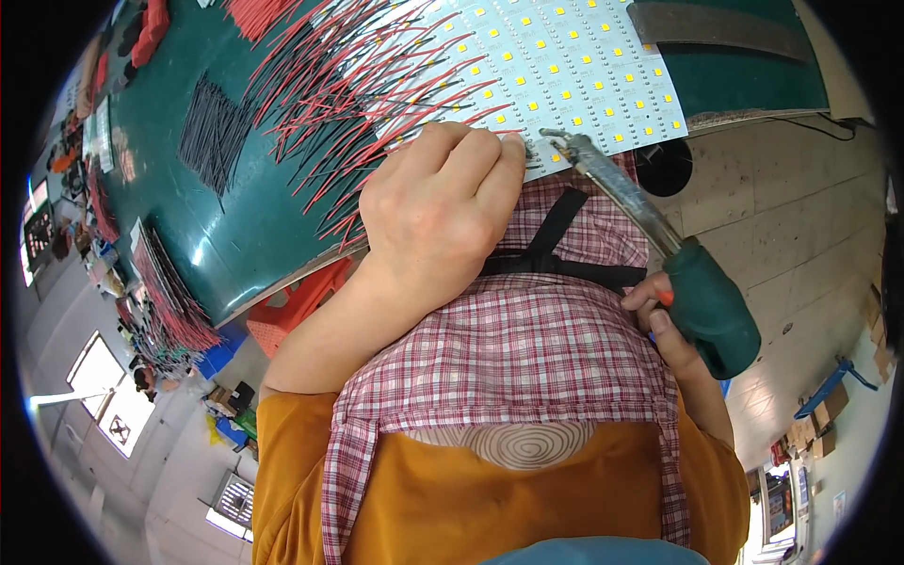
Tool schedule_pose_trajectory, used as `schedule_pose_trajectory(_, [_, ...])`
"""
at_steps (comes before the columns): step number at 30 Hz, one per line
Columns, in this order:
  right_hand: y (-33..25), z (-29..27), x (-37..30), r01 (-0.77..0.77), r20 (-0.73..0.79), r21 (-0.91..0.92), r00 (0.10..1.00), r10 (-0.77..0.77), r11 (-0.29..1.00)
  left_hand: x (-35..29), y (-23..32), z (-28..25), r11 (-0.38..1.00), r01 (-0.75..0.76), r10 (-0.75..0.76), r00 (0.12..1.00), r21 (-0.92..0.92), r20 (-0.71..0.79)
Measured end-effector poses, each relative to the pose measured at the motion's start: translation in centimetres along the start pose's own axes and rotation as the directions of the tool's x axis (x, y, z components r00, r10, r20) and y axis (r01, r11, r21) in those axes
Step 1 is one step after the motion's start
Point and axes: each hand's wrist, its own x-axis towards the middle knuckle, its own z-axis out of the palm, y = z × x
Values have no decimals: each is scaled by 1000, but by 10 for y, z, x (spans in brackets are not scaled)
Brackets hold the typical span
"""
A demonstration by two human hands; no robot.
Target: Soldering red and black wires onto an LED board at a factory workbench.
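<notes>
**Board wiring looks partway along**

The right hand [673, 344] is gripping the soldering iron [652, 222]; the left hand [441, 202] is pinching, apparently on a wire, at the near edge of the LED board [576, 77]. Red and black wires [325, 118] are fanning leftward, joints not showing clearly. Beyond, spare black wires [215, 132] are lying on the bench [250, 250], probably remaining work.
</notes>
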Motion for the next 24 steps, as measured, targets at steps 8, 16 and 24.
schedule_pose_trajectory(8, [-8,3,8,-108,27,167,994,105,980,3,8,-8,997,76,-75,996,-10,56])
schedule_pose_trajectory(16, [1,2,-4,-72,9,46,997,71,996,-6,4,-5,999,40,-40,999,-20,10])
schedule_pose_trajectory(24, [-3,-4,-1,38,114,-512,993,24,858,-2,8,-5,998,61,-61,998,-3,-3])
